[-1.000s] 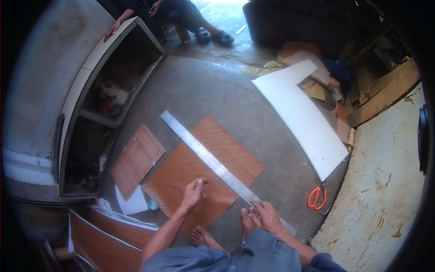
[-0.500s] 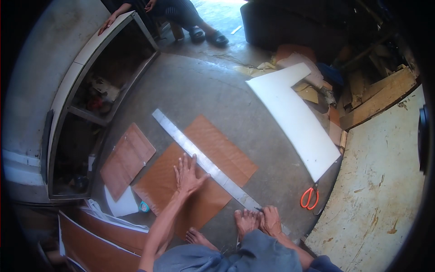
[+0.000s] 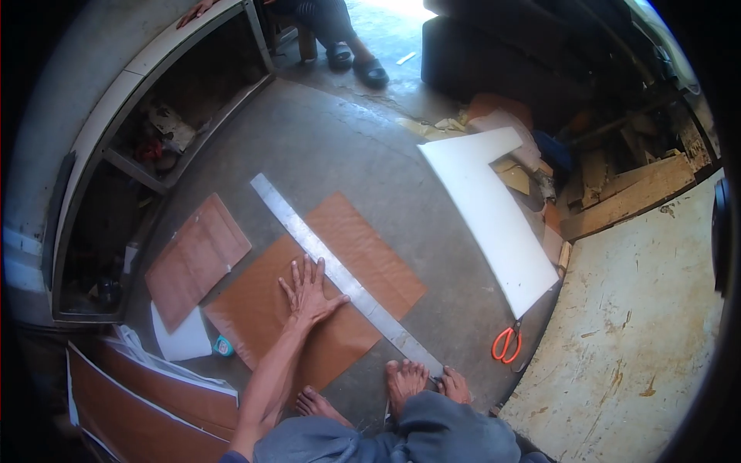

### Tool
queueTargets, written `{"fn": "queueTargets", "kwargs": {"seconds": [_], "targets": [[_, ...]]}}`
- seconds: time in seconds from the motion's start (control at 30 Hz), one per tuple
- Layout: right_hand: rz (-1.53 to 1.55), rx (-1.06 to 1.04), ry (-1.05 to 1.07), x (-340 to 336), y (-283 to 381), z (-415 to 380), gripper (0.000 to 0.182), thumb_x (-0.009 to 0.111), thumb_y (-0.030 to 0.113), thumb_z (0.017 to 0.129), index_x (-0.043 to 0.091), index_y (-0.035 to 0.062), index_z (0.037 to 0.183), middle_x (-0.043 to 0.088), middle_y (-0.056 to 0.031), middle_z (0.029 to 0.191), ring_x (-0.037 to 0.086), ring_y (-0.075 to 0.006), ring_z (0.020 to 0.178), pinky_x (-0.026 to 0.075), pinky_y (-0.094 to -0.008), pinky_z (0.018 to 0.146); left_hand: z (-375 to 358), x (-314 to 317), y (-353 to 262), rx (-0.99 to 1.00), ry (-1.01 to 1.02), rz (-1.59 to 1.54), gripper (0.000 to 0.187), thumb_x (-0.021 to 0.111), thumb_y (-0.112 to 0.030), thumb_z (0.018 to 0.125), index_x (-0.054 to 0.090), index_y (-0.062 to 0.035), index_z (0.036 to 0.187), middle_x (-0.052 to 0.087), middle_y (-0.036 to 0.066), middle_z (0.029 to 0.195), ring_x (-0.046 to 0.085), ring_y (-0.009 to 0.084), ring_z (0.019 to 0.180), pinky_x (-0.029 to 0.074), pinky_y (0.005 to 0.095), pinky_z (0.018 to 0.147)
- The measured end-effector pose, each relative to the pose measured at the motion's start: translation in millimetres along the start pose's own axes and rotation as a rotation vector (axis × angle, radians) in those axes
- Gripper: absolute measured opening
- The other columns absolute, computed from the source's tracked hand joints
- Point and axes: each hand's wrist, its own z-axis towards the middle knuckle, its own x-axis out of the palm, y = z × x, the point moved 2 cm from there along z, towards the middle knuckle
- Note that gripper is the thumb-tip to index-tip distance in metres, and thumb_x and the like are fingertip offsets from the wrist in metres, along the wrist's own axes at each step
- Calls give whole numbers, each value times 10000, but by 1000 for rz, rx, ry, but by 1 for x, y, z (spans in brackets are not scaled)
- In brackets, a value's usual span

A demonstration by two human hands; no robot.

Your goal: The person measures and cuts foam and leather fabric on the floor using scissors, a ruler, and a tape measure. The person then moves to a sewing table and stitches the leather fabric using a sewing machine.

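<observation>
Left grip (image 3: 310,297) at straightedge (image 3: 340,272), floor (image 3: 347,154) beyond

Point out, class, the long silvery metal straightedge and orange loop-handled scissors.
Long silvery metal straightedge (image 3: 346,276), head view: on its flat face, near mid-length.
Orange loop-handled scissors (image 3: 508,332), head view: on the upper part of a handle.

Right hand (image 3: 454,383) — partly obscured by the trouser knee (image 3: 467,428); dark item (image 3: 437,379) beside it too small to identify. Second person (image 3: 328,23): cut off by the top edge. Cabinet (image 3: 133,83) contents (image 3: 171,128) — indistinct in shadow. Metal strip (image 3: 347,287) and left hand (image 3: 309,297) cover parts of the brown sheet (image 3: 258,310).
</observation>
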Motion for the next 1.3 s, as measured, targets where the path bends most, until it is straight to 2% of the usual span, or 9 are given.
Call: {"fn": "queueTargets", "kwargs": {"seconds": [0.23,0.53,0.7,0.83,1.0,1.13,1.27,1.3], "targets": [[-7,-57,52,9,-14,1,269,674,143,912,625,12,1142,574,-220,1358,560,-417,1226,458,-494,1052,4,4,6,-5,-45,-1,1250,676,-812,692,161,-175,1636,28,148,1707,-65,416,1557,-54,744,1151],[-108,-127,127,22,-31,-9,292,653,190,938,638,6,1164,503,-266,1453,489,-471,1313,423,-506,1102,1,7,6,23,-50,-40,1256,661,-841,674,171,-200,1636,35,130,1710,-68,411,1558,-68,736,1154],[-258,-279,217,37,-52,-19,276,667,192,927,657,23,1145,518,-281,1433,488,-472,1312,424,-502,1100,2,6,5,14,-38,-45,1262,660,-848,665,172,-207,1636,35,121,1712,-71,407,1558,-69,736,1154],[-255,-303,152,39,-54,-21,270,686,201,913,667,31,1122,535,-284,1419,504,-468,1291,436,-493,1087,4,6,5,7,-27,-45,1267,658,-850,662,171,-202,1636,34,122,1712,-74,417,1555,-68,746,1147],[-215,-249,106,44,-55,-22,265,691,182,901,667,42,1124,542,-270,1418,513,-447,1285,452,-470,1076,9,-5,-2,-16,16,-31,1279,670,-835,665,171,-164,1634,6,136,1710,-89,432,1550,-46,762,1140],[-104,27,162,-19,26,14,268,675,146,898,653,22,1134,536,-251,1430,518,-430,1281,464,-456,1065,7,-4,-10,-50,40,-8,1288,690,-814,665,174,-134,1630,-31,139,1709,-97,448,1544,-12,776,1135],[-71,44,186,-28,29,31,253,655,130,898,653,16,1124,609,-229,1304,573,-416,1178,481,-454,1022,13,-9,-17,-83,92,23,1293,742,-755,666,166,-109,1627,-16,173,1702,-49,470,1541,12,757,1153],[-64,51,182,-32,29,41,249,652,129,899,655,19,1122,630,-226,1270,590,-410,1152,484,-453,1012,14,-12,-20,-92,111,54,1306,766,-731,658,158,-100,1626,0,190,1698,-16,479,1539,27,724,1177]]}}
